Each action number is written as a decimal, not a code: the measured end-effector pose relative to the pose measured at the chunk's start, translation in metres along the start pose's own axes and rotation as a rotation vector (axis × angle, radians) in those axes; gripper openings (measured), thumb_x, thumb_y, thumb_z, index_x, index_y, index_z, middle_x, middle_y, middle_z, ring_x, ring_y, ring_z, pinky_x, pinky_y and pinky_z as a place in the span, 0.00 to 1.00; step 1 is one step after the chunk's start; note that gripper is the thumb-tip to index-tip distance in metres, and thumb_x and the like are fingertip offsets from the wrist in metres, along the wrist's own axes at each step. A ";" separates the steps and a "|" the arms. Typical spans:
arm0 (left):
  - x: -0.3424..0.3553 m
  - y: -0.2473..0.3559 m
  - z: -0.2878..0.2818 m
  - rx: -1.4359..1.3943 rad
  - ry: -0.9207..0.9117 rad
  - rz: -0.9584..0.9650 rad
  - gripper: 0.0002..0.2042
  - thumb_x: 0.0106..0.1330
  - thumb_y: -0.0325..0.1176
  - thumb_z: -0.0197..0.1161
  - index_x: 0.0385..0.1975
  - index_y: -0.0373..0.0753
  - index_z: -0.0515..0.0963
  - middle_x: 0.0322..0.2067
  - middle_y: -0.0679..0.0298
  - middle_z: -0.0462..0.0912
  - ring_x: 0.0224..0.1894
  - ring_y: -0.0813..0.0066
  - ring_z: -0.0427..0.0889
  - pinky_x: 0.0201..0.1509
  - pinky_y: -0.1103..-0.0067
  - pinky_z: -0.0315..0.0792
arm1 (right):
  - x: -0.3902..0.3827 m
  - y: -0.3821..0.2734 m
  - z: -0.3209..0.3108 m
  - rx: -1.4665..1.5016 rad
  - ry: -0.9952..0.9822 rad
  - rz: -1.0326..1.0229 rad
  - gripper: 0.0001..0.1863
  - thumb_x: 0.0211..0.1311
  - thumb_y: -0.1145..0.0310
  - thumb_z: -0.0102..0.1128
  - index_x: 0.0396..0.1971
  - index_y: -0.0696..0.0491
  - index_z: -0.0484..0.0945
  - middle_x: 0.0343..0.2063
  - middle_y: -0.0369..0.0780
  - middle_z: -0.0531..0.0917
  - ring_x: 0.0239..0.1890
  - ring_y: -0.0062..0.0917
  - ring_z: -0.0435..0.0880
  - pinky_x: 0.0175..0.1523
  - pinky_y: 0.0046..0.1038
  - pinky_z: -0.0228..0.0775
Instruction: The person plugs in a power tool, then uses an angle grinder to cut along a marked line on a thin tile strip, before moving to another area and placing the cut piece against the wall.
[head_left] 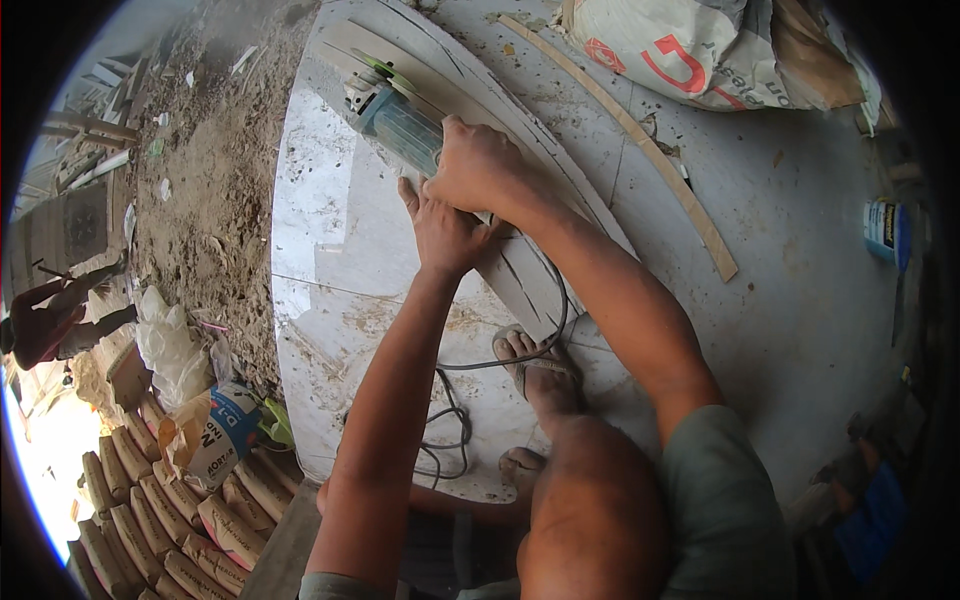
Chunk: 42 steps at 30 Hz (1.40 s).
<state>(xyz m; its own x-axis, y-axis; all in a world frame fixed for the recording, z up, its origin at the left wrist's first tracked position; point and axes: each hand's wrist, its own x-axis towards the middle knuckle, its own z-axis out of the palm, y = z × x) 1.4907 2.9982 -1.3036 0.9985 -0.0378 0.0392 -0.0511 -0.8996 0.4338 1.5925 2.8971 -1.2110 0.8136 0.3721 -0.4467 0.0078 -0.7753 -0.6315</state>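
Head view: right hand (475, 165) closed around the grinder (405, 128), upper centre; left hand (445, 235) half-curled at its rear over the board (525, 290), can't tell if gripping. Board spans upper left to centre, dark-lined low down. Probably partly cut; remaining work, disc (400, 82) contact unclear.

From my remote station I see a smooth, dusty pale-grey floor (800, 300) spreading right, a strip of rough brown earth (205, 190) running up the left, and glaring white daylight (45, 455) beside rows of plump brown sacks (230, 532).
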 end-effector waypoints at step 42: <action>0.000 -0.001 0.000 -0.011 0.109 0.010 0.37 0.56 0.62 0.68 0.58 0.40 0.78 0.58 0.49 0.80 0.68 0.45 0.69 0.79 0.45 0.33 | 0.002 -0.008 -0.006 -0.054 -0.031 -0.008 0.34 0.51 0.56 0.72 0.52 0.64 0.75 0.46 0.57 0.85 0.51 0.49 0.87 0.57 0.39 0.80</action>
<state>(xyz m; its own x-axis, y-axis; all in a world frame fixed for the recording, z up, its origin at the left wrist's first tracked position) 1.4905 2.9991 -1.3040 0.9901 0.0011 0.1406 -0.0619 -0.8944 0.4429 1.5978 2.9010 -1.2028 0.7950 0.3936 -0.4616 0.0464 -0.7981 -0.6007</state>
